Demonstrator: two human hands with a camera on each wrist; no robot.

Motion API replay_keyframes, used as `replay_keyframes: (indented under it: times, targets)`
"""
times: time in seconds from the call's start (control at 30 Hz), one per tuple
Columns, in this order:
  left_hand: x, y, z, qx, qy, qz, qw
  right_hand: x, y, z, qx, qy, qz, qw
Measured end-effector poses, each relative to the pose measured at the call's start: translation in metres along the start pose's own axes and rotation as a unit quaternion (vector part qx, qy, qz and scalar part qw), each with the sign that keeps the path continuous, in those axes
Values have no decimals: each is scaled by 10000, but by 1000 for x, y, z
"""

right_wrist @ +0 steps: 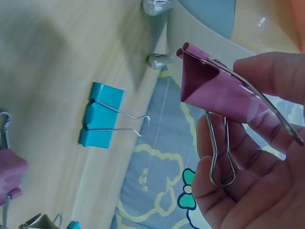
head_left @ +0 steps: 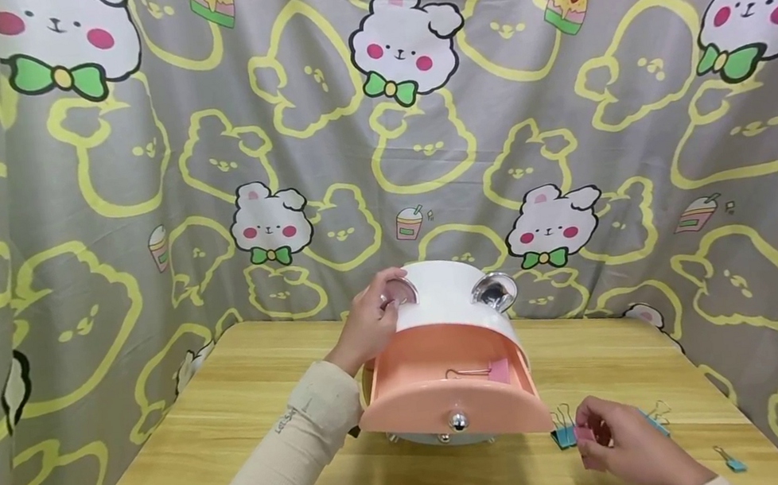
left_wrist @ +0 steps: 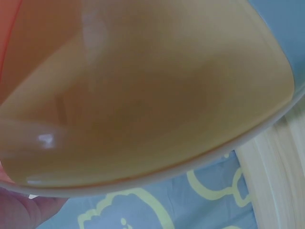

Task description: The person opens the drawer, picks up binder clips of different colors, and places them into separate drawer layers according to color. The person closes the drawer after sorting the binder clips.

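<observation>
A rounded white storage box [head_left: 443,291] with silver ear-like knobs stands on the table, its peach drawer [head_left: 408,410] pulled out. Inside the drawer lies a pink binder clip [head_left: 499,371]. My left hand [head_left: 367,321] grips the box at its left ear [head_left: 400,292]; in the left wrist view only part of that hand [left_wrist: 21,207] shows below the box's side. To the right of the drawer, my right hand [head_left: 631,439] pinches another pink binder clip [right_wrist: 214,88] above the table, one wire handle hanging down toward the curled fingers [right_wrist: 217,167].
A teal binder clip [right_wrist: 102,114] lies beside the right hand, and a small teal clip [head_left: 735,465] farther right. Another pink clip [right_wrist: 9,174] and more clips lie nearby, partly out of frame. A patterned curtain [head_left: 322,162] surrounds the wooden table [head_left: 247,387].
</observation>
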State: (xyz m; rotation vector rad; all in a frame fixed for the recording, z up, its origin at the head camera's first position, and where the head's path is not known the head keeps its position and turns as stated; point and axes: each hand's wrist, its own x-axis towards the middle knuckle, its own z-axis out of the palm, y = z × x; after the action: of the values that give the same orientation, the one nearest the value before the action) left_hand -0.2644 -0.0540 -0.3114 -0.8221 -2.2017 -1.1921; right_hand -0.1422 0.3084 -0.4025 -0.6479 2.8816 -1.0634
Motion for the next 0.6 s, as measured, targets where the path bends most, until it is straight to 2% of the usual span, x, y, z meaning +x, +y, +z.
replay_keyframes:
  times: [0.2, 0.47, 0.6]
  targets:
    - [-1, 2, 1, -115, -29, -163, 9998, 2, -7, -4, -199, 317, -122, 9992]
    - [-1, 2, 1, -90, 42, -58, 9999, 1, -16, -9, -216, 520, -120, 9983]
    - [-1, 2, 1, -45, 21, -55, 10000, 2, -20, -10, -352, 758, -128, 9964]
